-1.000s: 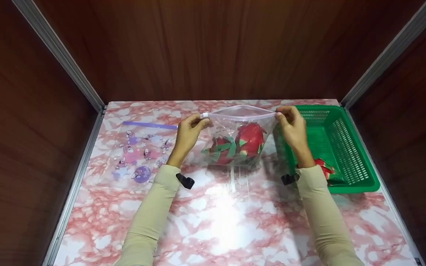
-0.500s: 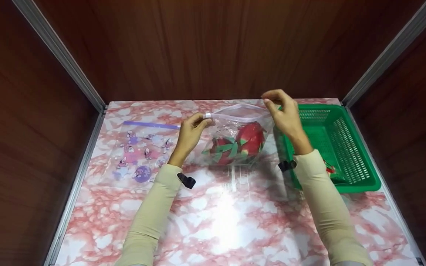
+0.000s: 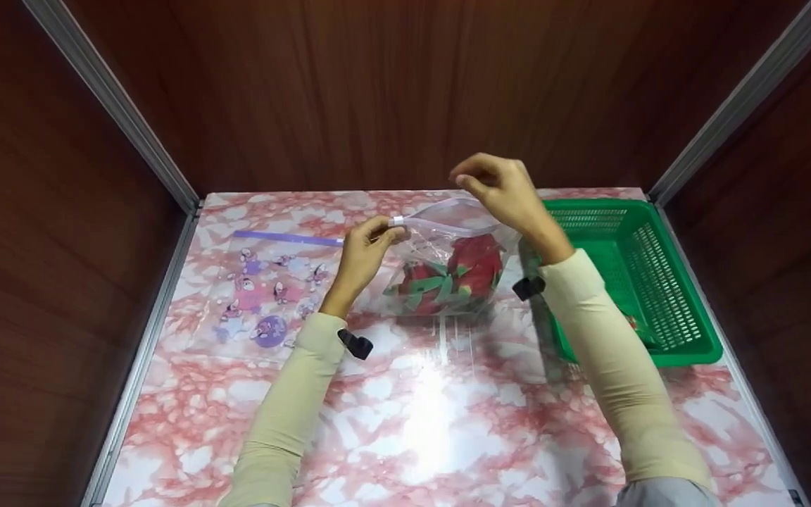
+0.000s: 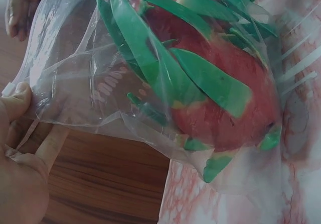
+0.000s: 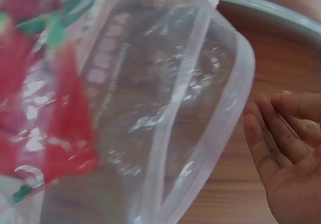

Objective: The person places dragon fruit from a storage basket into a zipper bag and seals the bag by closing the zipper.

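Note:
A clear zip bag (image 3: 419,241) with a pale pink zip stands on the table, its mouth gaping. Inside lie two red dragon fruits, the right one (image 3: 477,266) larger-looking beside the left one (image 3: 423,292) with green leaf tips. My left hand (image 3: 365,248) pinches the bag's upper left corner, next to the white slider (image 3: 397,221). Above the right part of the mouth hovers my right hand (image 3: 505,189), fingers loosely bent and holding nothing. The right wrist view shows a gap between that hand (image 5: 296,153) and the zip rim (image 5: 245,68).
A green plastic basket (image 3: 709,327) stands to the right, with another dragon fruit (image 3: 646,332) in it, partly hidden by the right sleeve. On the left a flat printed bag (image 3: 272,289) with a purple zip lies on the table. Brown panels enclose the back and sides.
My right hand has let go of the bag's right corner and moved up and left over the mouth. The left hand keeps its pinch, nearly still.

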`<state>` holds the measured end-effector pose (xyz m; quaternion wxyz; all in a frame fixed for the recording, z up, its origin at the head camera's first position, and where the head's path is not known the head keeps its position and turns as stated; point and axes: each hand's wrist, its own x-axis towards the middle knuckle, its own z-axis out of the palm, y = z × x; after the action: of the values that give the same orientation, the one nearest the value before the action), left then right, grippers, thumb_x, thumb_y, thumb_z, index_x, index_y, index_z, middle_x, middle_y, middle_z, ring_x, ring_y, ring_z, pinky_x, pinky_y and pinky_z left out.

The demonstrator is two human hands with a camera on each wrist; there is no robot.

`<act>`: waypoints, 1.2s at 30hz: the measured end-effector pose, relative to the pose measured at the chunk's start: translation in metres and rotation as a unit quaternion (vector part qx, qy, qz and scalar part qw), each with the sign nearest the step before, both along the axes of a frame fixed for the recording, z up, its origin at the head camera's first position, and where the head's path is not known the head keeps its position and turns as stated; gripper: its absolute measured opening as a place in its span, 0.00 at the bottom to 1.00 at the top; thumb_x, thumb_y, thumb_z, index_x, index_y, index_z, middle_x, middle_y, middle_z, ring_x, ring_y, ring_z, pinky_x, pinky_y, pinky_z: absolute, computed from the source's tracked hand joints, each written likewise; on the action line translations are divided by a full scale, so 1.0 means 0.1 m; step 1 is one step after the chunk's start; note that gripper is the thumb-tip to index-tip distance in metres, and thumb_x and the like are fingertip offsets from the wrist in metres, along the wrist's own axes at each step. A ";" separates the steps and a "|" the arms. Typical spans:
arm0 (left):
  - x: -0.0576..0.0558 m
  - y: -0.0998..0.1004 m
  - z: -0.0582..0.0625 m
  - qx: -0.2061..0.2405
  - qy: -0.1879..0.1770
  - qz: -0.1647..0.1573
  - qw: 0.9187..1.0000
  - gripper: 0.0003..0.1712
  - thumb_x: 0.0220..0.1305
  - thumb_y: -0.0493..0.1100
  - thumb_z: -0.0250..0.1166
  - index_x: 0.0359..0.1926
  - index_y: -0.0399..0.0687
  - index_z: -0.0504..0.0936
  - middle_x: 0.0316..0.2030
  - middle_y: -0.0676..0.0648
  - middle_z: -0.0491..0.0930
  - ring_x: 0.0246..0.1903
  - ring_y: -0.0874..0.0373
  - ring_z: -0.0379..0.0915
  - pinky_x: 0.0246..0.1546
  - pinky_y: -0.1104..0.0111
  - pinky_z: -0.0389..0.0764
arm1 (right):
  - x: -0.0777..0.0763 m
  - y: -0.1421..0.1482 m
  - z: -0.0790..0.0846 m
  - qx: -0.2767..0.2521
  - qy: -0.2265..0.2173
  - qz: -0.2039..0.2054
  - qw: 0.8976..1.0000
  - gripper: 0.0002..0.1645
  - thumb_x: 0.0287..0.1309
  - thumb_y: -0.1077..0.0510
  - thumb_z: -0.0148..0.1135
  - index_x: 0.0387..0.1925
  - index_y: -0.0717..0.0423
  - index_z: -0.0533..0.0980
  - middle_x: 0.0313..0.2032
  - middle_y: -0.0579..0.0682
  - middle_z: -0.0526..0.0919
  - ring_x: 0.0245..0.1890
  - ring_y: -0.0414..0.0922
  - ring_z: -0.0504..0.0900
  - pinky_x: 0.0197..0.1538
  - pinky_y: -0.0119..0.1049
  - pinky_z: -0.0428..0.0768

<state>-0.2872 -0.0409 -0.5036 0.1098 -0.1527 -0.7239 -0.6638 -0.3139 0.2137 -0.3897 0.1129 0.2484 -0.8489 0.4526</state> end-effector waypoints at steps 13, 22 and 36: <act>0.01 -0.01 0.03 0.007 -0.001 -0.016 1.000 0.08 0.72 0.36 0.68 0.41 0.32 0.87 0.41 0.38 0.91 0.43 0.60 0.89 0.53 0.65 0.90 | -0.10 -0.36 0.20 0.112 -0.035 0.070 0.991 0.10 0.73 0.59 0.67 0.48 0.58 0.89 0.47 0.55 0.92 0.39 0.46 0.86 0.46 0.33 0.86; 0.02 -0.02 0.03 0.004 0.002 -0.024 1.000 0.09 0.72 0.37 0.68 0.42 0.32 0.88 0.41 0.38 0.91 0.42 0.60 0.89 0.52 0.65 0.89 | -0.16 -0.50 0.22 0.153 -0.057 0.116 0.980 0.09 0.72 0.60 0.67 0.48 0.57 0.89 0.48 0.54 0.92 0.42 0.47 0.88 0.52 0.43 0.91; 0.02 -0.02 0.03 0.006 -0.010 -0.024 1.000 0.09 0.74 0.33 0.66 0.46 0.28 0.88 0.41 0.35 0.91 0.41 0.62 0.88 0.52 0.65 0.90 | -0.16 -0.73 0.15 0.223 -0.030 0.182 0.957 0.07 0.70 0.61 0.69 0.44 0.59 0.90 0.43 0.55 0.93 0.37 0.46 0.88 0.45 0.40 0.90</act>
<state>-0.2849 -0.0427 -0.5010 0.0869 -0.1627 -0.7173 -0.6719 -0.3300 0.1408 -0.3749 -0.0555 0.4039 -0.8716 0.2722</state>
